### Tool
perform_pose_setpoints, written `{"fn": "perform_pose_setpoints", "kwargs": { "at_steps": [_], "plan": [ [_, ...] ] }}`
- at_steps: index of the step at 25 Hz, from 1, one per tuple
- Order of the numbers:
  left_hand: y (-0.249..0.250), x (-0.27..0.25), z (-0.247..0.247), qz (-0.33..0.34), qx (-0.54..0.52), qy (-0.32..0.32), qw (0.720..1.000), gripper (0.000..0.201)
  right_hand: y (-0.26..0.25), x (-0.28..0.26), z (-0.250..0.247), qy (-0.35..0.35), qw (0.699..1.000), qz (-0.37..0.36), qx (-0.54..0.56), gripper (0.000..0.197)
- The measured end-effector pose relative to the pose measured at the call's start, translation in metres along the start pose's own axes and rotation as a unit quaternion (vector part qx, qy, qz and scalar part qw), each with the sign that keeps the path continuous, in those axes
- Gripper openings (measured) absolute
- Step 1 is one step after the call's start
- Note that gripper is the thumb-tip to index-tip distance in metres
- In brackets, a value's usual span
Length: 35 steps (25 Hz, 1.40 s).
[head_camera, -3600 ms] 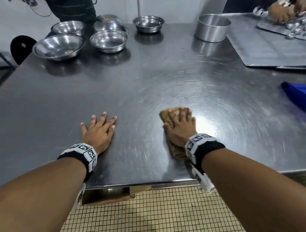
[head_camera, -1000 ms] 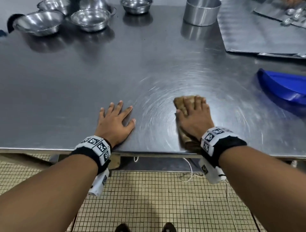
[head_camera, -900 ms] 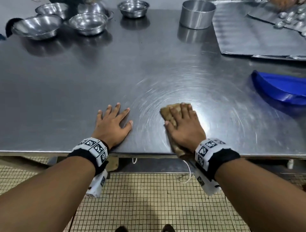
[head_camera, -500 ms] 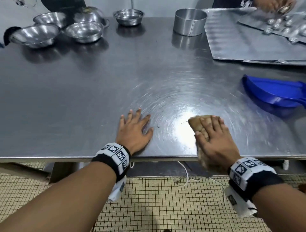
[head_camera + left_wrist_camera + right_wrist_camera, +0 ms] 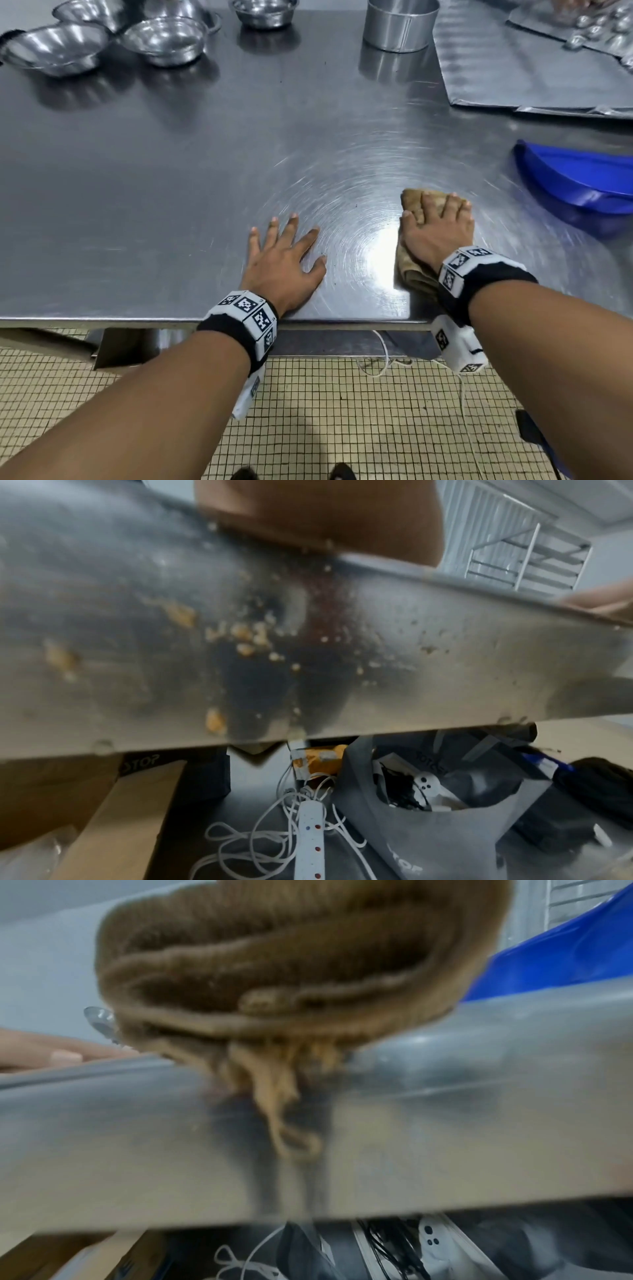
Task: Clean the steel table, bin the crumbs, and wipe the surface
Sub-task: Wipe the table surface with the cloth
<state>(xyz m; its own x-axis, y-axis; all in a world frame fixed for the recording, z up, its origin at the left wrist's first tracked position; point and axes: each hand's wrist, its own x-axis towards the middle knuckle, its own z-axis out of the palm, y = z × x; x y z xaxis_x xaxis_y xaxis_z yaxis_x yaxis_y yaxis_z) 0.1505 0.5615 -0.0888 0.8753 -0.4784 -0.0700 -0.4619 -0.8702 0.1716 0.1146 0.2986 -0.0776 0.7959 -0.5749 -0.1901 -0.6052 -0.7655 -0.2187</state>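
a: what's my right hand (image 5: 436, 236) doing?

b: i've got it flat, fingers straight, pressing the brown cloth (image 5: 416, 274) onto the steel table (image 5: 171, 178) near the front edge, about five o'clock from the table's middle. the cloth's near end droops over that edge, and the right wrist view shows its frayed threads hanging.

a: and the left hand (image 5: 282, 262)?

b: spread open, palm down on bare steel at nine o'clock from the cloth, holding nothing.

a: how will the cloth handle?

b: soft, limp and light, i'd judge, so it bunches if i pinch it. better to press through the palm at its middle and slide.

a: further out?

b: a blue dustpan (image 5: 575, 185) lies at two o'clock from the cloth, close by. steel bowls (image 5: 161, 41) sit at eleven o'clock, far back. crumbs (image 5: 240, 637) cling to the table's front lip in the left wrist view.
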Motion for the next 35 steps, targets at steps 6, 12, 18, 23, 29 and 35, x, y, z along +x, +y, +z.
{"fn": "perform_pose_setpoints", "kwargs": {
  "at_steps": [6,12,18,23,29,35],
  "plan": [
    [0.001,-0.002,-0.002,0.002,-0.004,-0.002,1.0,0.065,-0.047,-0.016,0.007,-0.043,0.993,-0.107,-0.025,0.07],
    [0.001,-0.003,-0.004,0.01,-0.003,-0.005,1.0,0.064,-0.073,-0.079,0.025,-0.046,0.973,-0.223,-0.03,0.066],
    [-0.051,-0.017,-0.014,0.054,-0.031,-0.003,0.998,0.07,-0.051,-0.099,0.026,-0.028,0.975,-0.22,-0.019,0.062],
    [-0.146,-0.024,-0.028,-0.008,-0.009,0.045,0.999,0.082,-0.056,-0.07,0.027,0.004,0.99,-0.142,-0.019,0.064],
    [-0.192,-0.03,-0.027,-0.018,-0.021,0.048,0.998,0.082,-0.096,-0.048,0.029,0.007,0.998,-0.061,-0.007,0.066],
    [-0.194,-0.029,-0.026,-0.018,-0.034,0.037,0.999,0.079,-0.177,-0.081,0.056,-0.005,0.983,-0.176,-0.054,0.066]
  ]
}}
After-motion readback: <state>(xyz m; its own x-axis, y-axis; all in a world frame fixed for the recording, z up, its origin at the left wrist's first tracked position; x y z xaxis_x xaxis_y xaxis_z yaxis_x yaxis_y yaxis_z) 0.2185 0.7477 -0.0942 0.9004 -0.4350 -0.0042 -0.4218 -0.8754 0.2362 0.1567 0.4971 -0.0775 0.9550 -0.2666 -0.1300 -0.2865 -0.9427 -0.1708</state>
